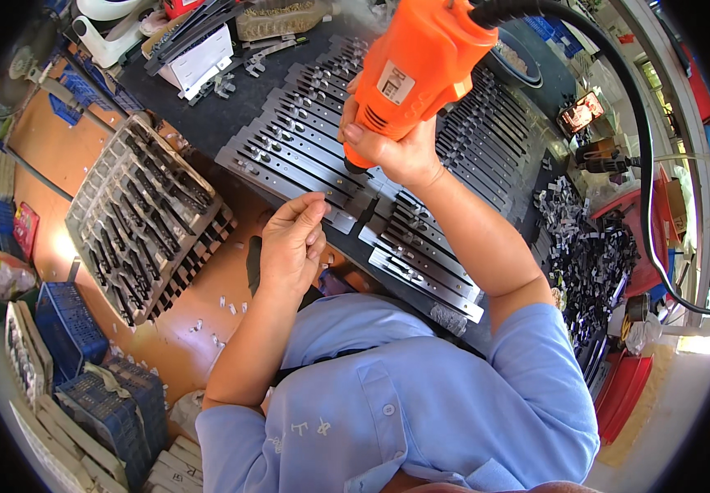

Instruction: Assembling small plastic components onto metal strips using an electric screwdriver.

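Note:
My right hand [400, 156] is wrapped round an orange electric screwdriver [425, 62], its dark nose pointing down over the metal strips. A thick black cable leaves its top. Below and to the left, my left hand [289, 242] is closed in a pinch, thumb against forefinger, near the front edge of the strips. Whatever is between those fingertips is too small to name. Long grey metal strips [289, 168] lie side by side in rows on the dark worktable, with small shiny fittings along them. More strips [429, 246] lie under my right forearm.
A tilted crate [137, 123] of dark slotted parts stands left of the table. Loose black and silver pieces [585, 255] are heaped at the right. The tool's cable [647, 164] arcs down the right side. Blue baskets [71, 324] stand at lower left; small white bits litter the floor.

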### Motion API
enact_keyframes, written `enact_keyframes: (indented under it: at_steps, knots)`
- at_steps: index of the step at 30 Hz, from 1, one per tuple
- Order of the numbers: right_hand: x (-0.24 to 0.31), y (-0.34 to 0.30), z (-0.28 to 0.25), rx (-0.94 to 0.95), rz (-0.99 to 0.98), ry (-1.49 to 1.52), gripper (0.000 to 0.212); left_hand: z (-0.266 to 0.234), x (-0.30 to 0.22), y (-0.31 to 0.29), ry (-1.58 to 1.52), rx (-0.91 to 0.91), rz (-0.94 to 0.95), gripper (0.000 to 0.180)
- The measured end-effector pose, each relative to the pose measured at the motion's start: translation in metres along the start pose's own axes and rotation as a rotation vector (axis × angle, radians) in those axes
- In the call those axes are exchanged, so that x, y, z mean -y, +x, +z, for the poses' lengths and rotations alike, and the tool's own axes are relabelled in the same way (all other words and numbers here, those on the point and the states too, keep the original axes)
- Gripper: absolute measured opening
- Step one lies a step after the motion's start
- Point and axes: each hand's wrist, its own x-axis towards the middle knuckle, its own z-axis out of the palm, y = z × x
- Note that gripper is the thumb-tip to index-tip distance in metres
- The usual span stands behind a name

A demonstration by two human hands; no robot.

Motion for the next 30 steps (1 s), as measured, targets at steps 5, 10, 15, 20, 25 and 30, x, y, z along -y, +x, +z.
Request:
enact_keyframes:
  at_steps: [5, 10, 15, 20, 25, 30]
  knots:
    - [0.001, 0.000, -0.001, -0.032, -0.015, -0.036, 0.038, 0.003, 0.000, 0.002, -0.022, -0.017, -0.033, 0.012]
    - [0.045, 0.006, -0.002, -0.067, -0.019, 0.334, 0.053, 0.000, 0.009, 0.012, -0.116, 0.066, -0.065, 0.021]
    - [0.063, 0.009, -0.002, 0.059, 0.024, 0.354, 0.057, 0.011, 0.016, 0.016, -0.160, 0.184, -0.082, 0.025]
    - [0.061, 0.005, -0.008, 0.048, -0.002, 0.426, 0.058, 0.015, 0.018, 0.017, -0.165, 0.235, -0.119, 0.031]
    - [0.045, 0.007, -0.012, 0.004, -0.050, 0.317, 0.052, 0.021, 0.008, 0.013, -0.057, 0.129, -0.061, 0.037]
    - [0.005, 0.006, -0.021, -0.058, 0.008, 0.042, 0.034, 0.020, 0.006, 0.003, -0.041, 0.033, -0.078, 0.027]
